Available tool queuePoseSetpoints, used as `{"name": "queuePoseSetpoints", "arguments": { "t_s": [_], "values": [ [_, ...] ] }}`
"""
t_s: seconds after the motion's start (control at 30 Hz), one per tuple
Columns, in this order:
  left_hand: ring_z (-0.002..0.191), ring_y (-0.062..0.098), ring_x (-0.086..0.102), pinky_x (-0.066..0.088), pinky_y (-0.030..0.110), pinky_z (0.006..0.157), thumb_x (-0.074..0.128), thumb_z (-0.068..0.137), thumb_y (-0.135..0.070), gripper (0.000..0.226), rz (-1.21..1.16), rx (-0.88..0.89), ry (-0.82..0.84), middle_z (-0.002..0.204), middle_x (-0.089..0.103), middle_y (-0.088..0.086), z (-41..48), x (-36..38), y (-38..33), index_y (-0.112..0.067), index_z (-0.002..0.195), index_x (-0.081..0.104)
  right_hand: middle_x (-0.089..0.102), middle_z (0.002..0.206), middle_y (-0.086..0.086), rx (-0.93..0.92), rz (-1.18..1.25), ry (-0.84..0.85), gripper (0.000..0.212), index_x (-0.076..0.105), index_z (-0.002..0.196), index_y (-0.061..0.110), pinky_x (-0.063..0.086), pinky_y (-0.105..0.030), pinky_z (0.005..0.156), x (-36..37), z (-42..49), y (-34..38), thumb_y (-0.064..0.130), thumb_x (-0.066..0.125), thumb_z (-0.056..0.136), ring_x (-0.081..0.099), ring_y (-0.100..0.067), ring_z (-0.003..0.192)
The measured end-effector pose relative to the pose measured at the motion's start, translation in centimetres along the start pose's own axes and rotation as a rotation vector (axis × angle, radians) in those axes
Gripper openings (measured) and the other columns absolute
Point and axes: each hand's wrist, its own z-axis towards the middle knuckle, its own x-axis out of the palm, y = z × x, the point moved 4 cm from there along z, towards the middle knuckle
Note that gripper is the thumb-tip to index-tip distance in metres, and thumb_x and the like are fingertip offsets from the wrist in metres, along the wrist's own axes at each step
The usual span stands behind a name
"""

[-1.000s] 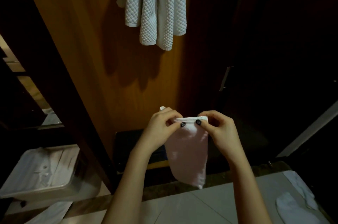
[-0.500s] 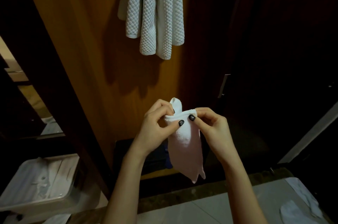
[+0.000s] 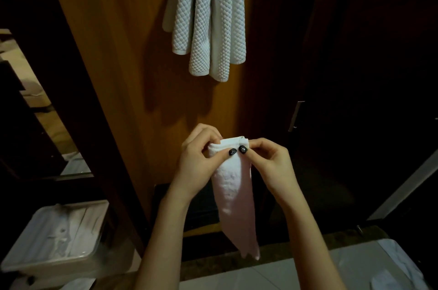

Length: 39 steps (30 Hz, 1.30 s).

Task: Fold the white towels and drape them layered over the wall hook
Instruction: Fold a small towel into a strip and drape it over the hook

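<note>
Pinching the small towel (image 3: 233, 195) at top, left hand (image 3: 198, 164) and right hand (image 3: 269, 163) (raised corner now flattened)

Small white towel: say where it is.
The small white towel hangs centre of the head view, top pinched by left hand and right hand, below the waffle towels.

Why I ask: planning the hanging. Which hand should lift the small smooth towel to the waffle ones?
Probably left: left hand grips the smooth white towel by its top, below the white waffle towels; right hand pinches its edge.
</note>
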Motion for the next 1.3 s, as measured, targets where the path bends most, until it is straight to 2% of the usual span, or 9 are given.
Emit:
{"name": "queuePoseSetpoints", "arguments": {
  "t_s": [0.17,0.33,0.5,0.63,0.77,0.9,1.0,1.13,1.3],
  "values": [
    [0.088,0.003,0.059,0.046,0.012,0.071,0.079,0.076,-0.006,0.024,-0.029,-0.044,-0.104,0.093,0.06,-0.007,0.2,0.0,0.5,-0.018,0.077,0.058,0.074,0.084,-0.001,-0.026,-0.055,-0.052,0.009,0.074,0.083,0.015,0.057,-0.026,0.076,0.1,0.4,0.3,0.009,0.071,0.087,0.071,-0.013,0.084],
    [0.116,0.011,0.06,0.049,0.021,0.091,0.075,0.08,-0.016,0.043,-0.506,-0.187,0.025,0.122,0.064,-0.003,0.0,-0.1,0.9,-0.038,0.115,0.062,0.074,0.084,-0.001,-0.076,0.01,-0.145,0.006,0.075,0.085,0.015,0.058,-0.029,0.077,-0.2,1.1,1.0,0.011,0.071,0.087,0.071,-0.016,0.085],
    [0.115,0.012,0.06,0.051,0.021,0.087,0.073,0.081,-0.023,0.033,-0.42,-0.195,0.18,0.12,0.067,-0.012,-0.7,1.3,1.0,-0.045,0.106,0.072,0.074,0.085,-0.003,-0.099,0.089,-0.18,0.006,0.075,0.088,0.012,0.057,-0.026,0.071,-0.5,2.0,1.7,0.016,0.071,0.088,0.071,-0.017,0.082],
    [0.112,0.012,0.062,0.051,0.023,0.087,0.07,0.085,-0.005,0.038,-0.395,-0.174,0.105,0.117,0.067,-0.003,0.6,1.9,1.1,-0.039,0.102,0.072,0.074,0.089,-0.004,-0.101,0.089,-0.153,0.008,0.074,0.093,0.009,0.057,-0.025,0.073,-0.7,3.0,2.2,0.015,0.068,0.09,0.071,-0.016,0.085],
    [0.114,0.011,0.06,0.05,0.03,0.095,0.068,0.086,-0.004,0.04,-0.349,-0.161,0.009,0.114,0.067,-0.013,1.9,2.3,1.2,-0.041,0.102,0.069,0.072,0.097,0.007,-0.14,-0.095,-0.201,0.013,0.07,0.102,0.021,0.055,-0.023,0.083,-1.4,3.1,1.6,0.014,0.065,0.093,0.068,-0.006,0.097],
    [0.113,0.013,0.061,0.052,0.028,0.089,0.062,0.09,0.0,0.038,-0.385,-0.178,-0.054,0.121,0.064,-0.006,3.6,2.1,1.2,-0.033,0.11,0.064,0.069,0.095,0.016,-0.127,-0.208,-0.209,0.01,0.068,0.1,0.025,0.053,-0.019,0.081,-1.2,1.7,-0.3,0.019,0.064,0.093,0.065,-0.001,0.094],
    [0.114,0.009,0.059,0.051,0.024,0.09,0.058,0.092,0.001,0.037,-0.358,-0.135,-0.069,0.125,0.061,-0.006,4.5,2.1,0.7,-0.027,0.117,0.059,0.068,0.086,0.01,-0.074,-0.284,-0.124,0.006,0.067,0.091,0.024,0.053,-0.029,0.075,-0.5,1.2,-1.9,0.021,0.064,0.094,0.065,-0.006,0.084],
    [0.098,0.011,0.061,0.055,0.037,0.084,0.053,0.094,0.001,0.039,-0.379,-0.161,-0.076,0.125,0.059,-0.009,4.8,2.3,0.7,-0.03,0.118,0.056,0.066,0.079,0.007,-0.042,-0.268,-0.105,0.007,0.066,0.084,0.025,0.049,-0.033,0.069,-0.2,1.3,-2.1,0.024,0.068,0.091,0.062,-0.011,0.076],
    [0.11,-0.003,0.059,0.049,0.012,0.081,0.054,0.094,0.003,0.039,-0.401,-0.158,-0.043,0.125,0.059,-0.009,4.3,2.8,0.8,-0.028,0.116,0.057,0.061,0.081,-0.018,-0.119,-0.126,-0.049,0.017,0.064,0.089,0.002,0.048,-0.042,0.066,0.5,3.0,0.3,0.018,0.065,0.093,0.058,-0.031,0.074]
  ]
}}
